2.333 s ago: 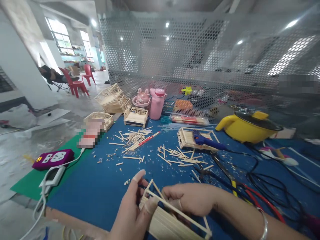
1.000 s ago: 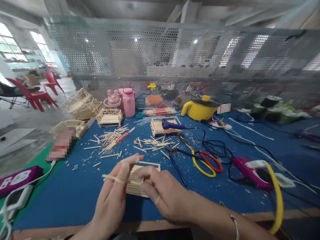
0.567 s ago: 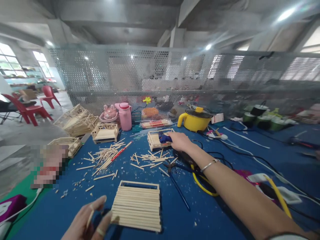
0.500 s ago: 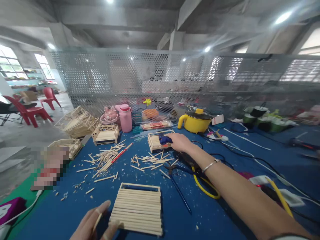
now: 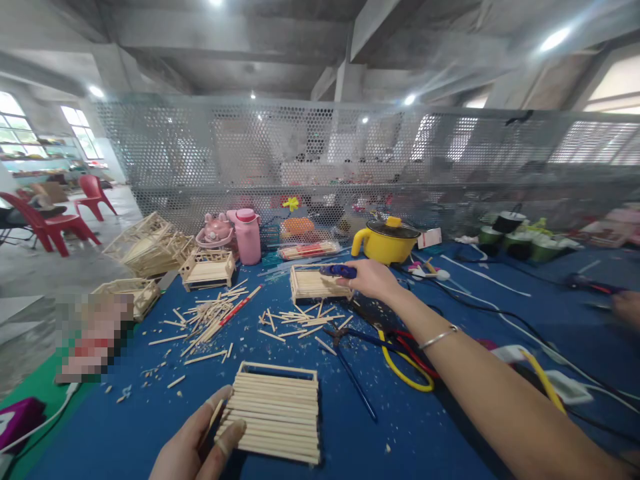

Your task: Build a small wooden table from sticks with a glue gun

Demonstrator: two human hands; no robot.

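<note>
Your right hand (image 5: 369, 277) has shifted the blue glue gun (image 5: 339, 271) toward the far right corner of the small stick frame (image 5: 311, 285), where half a second ago it lay across the middle. Your fingers are curled round the gun's handle, with its nose pointing left over the frame. Your left hand (image 5: 197, 448) has come up against the left edge of the stick panel (image 5: 274, 410), which lies flat on the blue mat (image 5: 150, 427) right in front of you. That hand pinches a short stick (image 5: 215, 417) between thumb and fingers, and the thumb tip touches the panel's edge.

Between panel and frame lie scattered loose sticks (image 5: 295, 321). A larger heap of sticks (image 5: 213, 313) sits to their left. Under your outstretched forearm lie scissors (image 5: 407, 363) with yellow and red handles and blue-handled pliers (image 5: 353, 363), both just right of the panel, with black cables (image 5: 450, 293) trailing beyond them. Behind the frame stand a yellow pot (image 5: 384, 244) and a pink bottle (image 5: 247, 236). At the far right edge another person's hand (image 5: 625, 307) shows, blurred and well apart from yours.
</note>
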